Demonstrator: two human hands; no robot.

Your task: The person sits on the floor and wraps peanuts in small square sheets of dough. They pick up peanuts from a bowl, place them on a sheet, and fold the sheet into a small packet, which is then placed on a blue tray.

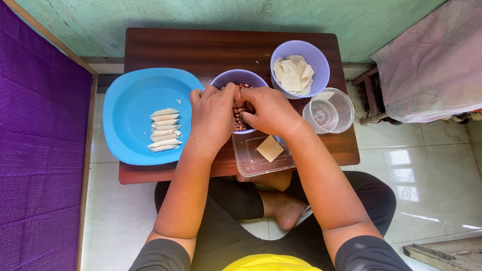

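A dark wooden table (pixel 165 50) is filling the frame's upper middle, carrying a blue plate (pixel 128 100) of folded wrappers (pixel 164 130) at left. At centre, the left hand (pixel 213 116) and right hand (pixel 271 111) are meeting over a purple bowl of peanuts (pixel 239 83), fingers curled into the nuts; whether they are gripping any cannot be told.

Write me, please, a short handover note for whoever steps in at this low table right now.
Left hand and right hand: both together over the peanut bowl, fingers closed; whatever they pinch is hidden.
Blue plate, left: six folded rolls in a stack.
Back bowl: loose wrappers.
Clear lid, front: one flat wrapper, unfilled.
Clear cup, right: contents unclear.
Done: six rolls. Left: the wrapper on the lid and those in the back bowl.
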